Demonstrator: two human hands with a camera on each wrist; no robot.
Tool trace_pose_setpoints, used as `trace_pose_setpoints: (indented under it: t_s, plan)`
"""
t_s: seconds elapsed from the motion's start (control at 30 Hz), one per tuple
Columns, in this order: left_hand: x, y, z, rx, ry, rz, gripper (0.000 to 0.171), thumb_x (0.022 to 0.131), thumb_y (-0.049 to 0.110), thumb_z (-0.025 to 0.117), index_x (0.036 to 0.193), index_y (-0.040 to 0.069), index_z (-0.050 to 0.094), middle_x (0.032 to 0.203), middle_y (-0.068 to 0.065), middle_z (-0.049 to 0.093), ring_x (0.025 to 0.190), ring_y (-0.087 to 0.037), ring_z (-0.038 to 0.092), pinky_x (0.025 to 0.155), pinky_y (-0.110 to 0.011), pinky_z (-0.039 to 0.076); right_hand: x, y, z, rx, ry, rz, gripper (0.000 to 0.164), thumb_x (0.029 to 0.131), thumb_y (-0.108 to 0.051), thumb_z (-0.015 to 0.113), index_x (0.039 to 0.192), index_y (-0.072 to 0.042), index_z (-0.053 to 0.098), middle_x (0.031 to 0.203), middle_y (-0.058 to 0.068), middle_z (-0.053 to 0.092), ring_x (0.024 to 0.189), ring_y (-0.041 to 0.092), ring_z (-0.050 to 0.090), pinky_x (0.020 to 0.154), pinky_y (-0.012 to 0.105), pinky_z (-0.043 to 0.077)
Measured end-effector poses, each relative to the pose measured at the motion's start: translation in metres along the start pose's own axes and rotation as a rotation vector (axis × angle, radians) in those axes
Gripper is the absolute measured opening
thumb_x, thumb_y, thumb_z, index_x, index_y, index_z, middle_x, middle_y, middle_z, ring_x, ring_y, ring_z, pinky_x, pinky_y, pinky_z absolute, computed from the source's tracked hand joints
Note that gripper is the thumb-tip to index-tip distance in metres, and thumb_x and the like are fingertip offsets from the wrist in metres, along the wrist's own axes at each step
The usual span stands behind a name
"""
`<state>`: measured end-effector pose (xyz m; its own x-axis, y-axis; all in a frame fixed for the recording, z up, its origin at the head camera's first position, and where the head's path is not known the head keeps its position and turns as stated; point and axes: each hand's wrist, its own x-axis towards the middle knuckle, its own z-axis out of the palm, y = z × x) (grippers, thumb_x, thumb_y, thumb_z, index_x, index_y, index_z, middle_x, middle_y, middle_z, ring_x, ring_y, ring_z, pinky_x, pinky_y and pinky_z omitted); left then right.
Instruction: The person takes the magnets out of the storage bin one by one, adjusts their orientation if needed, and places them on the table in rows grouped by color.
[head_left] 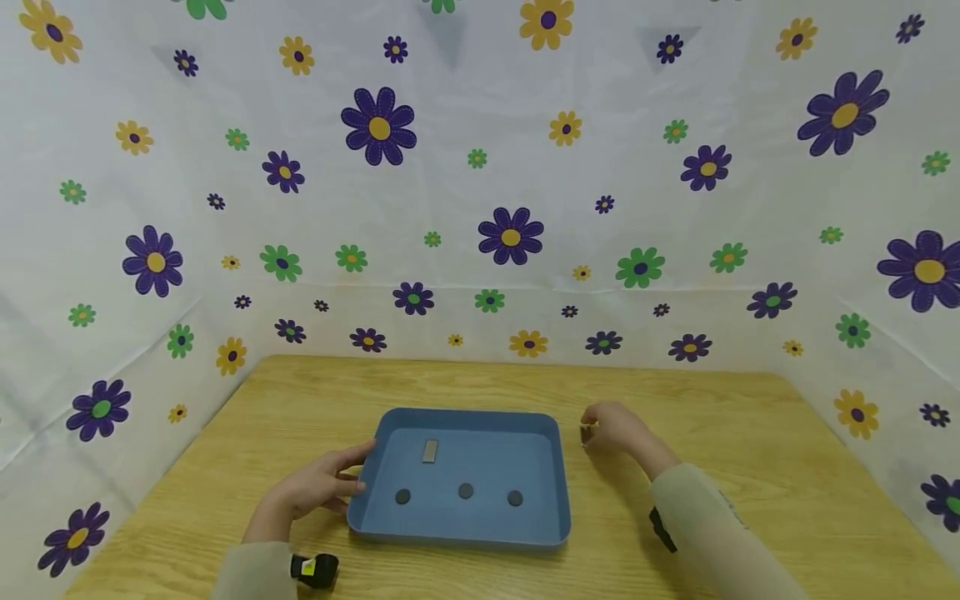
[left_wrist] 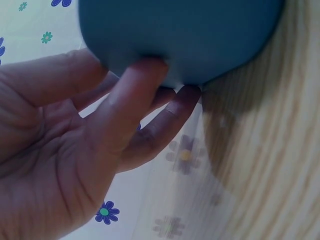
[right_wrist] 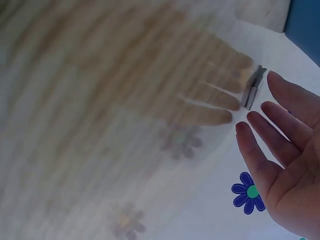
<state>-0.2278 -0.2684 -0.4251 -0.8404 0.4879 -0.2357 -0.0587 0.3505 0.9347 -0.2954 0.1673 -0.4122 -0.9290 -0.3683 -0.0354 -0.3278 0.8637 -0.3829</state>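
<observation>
While the left hand (head_left: 318, 483) touches the blue tray (head_left: 480, 454), fingers relaxed, the right hand (head_left: 617, 427) is at a small metallic piece (head_left: 586, 436) just right of it, can't tell if pinched, where squared fingertips should help.

Looks like a sheeted-off recording booth; home, lab or office beyond it, can't tell. Landmark: wood-grain tabletop (head_left: 750, 433). White sheeting (head_left: 465, 187) with a printed flower pattern (head_left: 511, 236) stands behind the tabletop and along its left and right sides, screening the room. Creases all over, plus a horizontal fold line just above the tabletop's far edge, so hung sheet rather than painted wall. Tabletop is glossy, mirrors the flowers in both wrist views. Black wrist-worn unit (head_left: 322, 571) at the tabletop's near left fits a capture setup.
</observation>
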Motion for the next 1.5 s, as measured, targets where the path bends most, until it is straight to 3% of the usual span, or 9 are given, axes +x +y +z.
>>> trace_pose_setpoints:
  t_s: [0.17, 0.5, 0.63, 0.83, 0.97, 1.27, 1.5]
  plan:
    - [0.000, 0.002, 0.000, -0.004, -0.001, 0.009, 0.065, 0.089, 0.003, 0.050, 0.141, 0.000, 0.012, 0.138, -0.034, 0.010, 0.103, -0.031, 0.048, 0.068, -0.040, 0.050, 0.001, 0.003, 0.003, -0.016, 0.007, -0.034, 0.010, 0.070, 0.002, 0.066, 0.074, -0.006, 0.063, 0.076, 0.003, 0.059, 0.068, 0.017, 0.047, 0.065, 0.034, 0.042]
    - [-0.001, 0.005, 0.000, -0.003, -0.010, 0.009, 0.065, 0.089, 0.003, 0.050, 0.141, -0.001, 0.011, 0.138, -0.034, 0.010, 0.103, -0.032, 0.049, 0.067, -0.040, 0.050, 0.002, 0.004, 0.004, -0.055, 0.024, -0.055, 0.010, 0.070, 0.001, 0.067, 0.070, -0.008, 0.062, 0.068, -0.002, 0.055, 0.063, 0.014, 0.045, 0.061, 0.031, 0.040]
    - [-0.001, 0.004, 0.000, 0.001, -0.010, 0.007, 0.066, 0.088, 0.004, 0.051, 0.141, -0.001, 0.011, 0.138, -0.034, 0.010, 0.104, -0.032, 0.048, 0.067, -0.040, 0.050, 0.002, 0.003, 0.004, -0.045, 0.021, -0.028, 0.010, 0.071, -0.002, 0.069, 0.079, -0.004, 0.064, 0.078, 0.005, 0.060, 0.072, 0.020, 0.053, 0.068, 0.036, 0.044]
    - [-0.001, 0.002, -0.001, 0.016, -0.007, 0.006, 0.066, 0.088, 0.005, 0.051, 0.141, 0.000, 0.011, 0.138, -0.034, 0.010, 0.104, -0.031, 0.047, 0.067, -0.040, 0.050, 0.003, -0.005, -0.001, 0.017, 0.070, -0.005, 0.031, 0.076, -0.007, 0.066, 0.104, 0.004, 0.060, 0.102, 0.017, 0.060, 0.092, 0.033, 0.055, 0.077, 0.043, 0.045]
    - [-0.001, 0.001, -0.001, 0.015, 0.000, -0.002, 0.066, 0.088, 0.005, 0.052, 0.141, 0.000, 0.012, 0.138, -0.034, 0.011, 0.102, -0.030, 0.048, 0.067, -0.039, 0.050, 0.004, -0.016, -0.010, 0.065, 0.109, -0.065, 0.032, 0.076, -0.006, 0.066, 0.105, 0.006, 0.059, 0.103, 0.018, 0.060, 0.089, 0.033, 0.056, 0.074, 0.041, 0.046]
    - [-0.001, 0.000, 0.000, 0.006, 0.001, -0.003, 0.066, 0.088, 0.005, 0.052, 0.141, 0.000, 0.013, 0.138, -0.034, 0.011, 0.102, -0.030, 0.049, 0.067, -0.039, 0.050, 0.008, -0.039, -0.022, 0.218, 0.114, -0.109, 0.036, 0.077, -0.010, 0.067, 0.108, 0.005, 0.058, 0.107, 0.019, 0.058, 0.093, 0.032, 0.056, 0.075, 0.038, 0.047]
    - [-0.002, 0.001, 0.001, -0.022, -0.025, 0.001, 0.066, 0.089, 0.005, 0.050, 0.141, 0.000, 0.009, 0.139, -0.033, 0.006, 0.111, -0.038, 0.043, 0.068, -0.040, 0.049, 0.009, -0.057, -0.025, 0.270, 0.126, -0.122, 0.036, 0.076, -0.011, 0.068, 0.108, 0.003, 0.059, 0.107, 0.016, 0.059, 0.094, 0.029, 0.056, 0.074, 0.036, 0.047]
